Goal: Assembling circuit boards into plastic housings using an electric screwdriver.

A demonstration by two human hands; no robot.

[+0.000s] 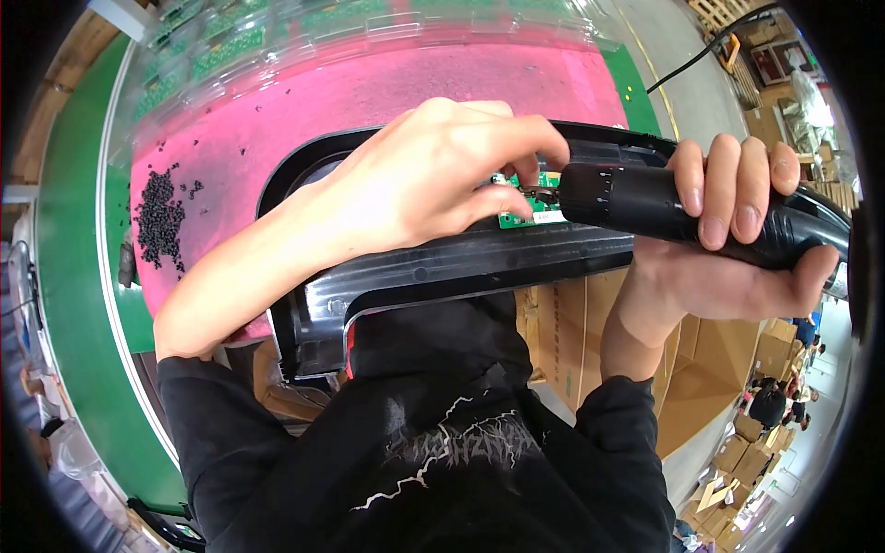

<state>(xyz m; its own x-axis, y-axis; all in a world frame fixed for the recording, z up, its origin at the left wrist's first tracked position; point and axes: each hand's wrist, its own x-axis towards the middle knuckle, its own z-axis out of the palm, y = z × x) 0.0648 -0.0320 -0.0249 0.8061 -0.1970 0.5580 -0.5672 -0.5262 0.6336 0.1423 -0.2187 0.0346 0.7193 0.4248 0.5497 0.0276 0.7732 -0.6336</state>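
The bench [83, 304] is a long green conveyor-like surface, and across it lies a pink mat [369, 92] that cushions whatever gets worked on. Clear plastic trays [277, 41] holding rows of small green boards sit along the far edge, within reach but out of the way.

On the mat, pulled right up against the person's body, rests a long black plastic housing [442, 267], inner side up. It sits that close, I'd say, so both forearms can come over it comfortably and the work spot falls directly under the eyes.

The right hand [728, 249] is wrapped around a black electric screwdriver [664, 207], fingers curled over the top of the barrel in a firm closed grip. The tool lies nearly level, nose pointing left into the housing, its bit [542, 194] meeting the work at the board.

The left hand [433, 175] reaches over the housing from the other side, thumb and forefinger pinched together right at the bit's tip. It looks to be steadying a screw or the bit itself there; the screw, if there is one, is too small to make out.

Under those fingertips sits a small green circuit board [521, 218], seated in the housing, partly hidden by the hand.

Off to the left on the mat lies a loose heap of small black screws [159, 217], handy for the left hand to draw from.
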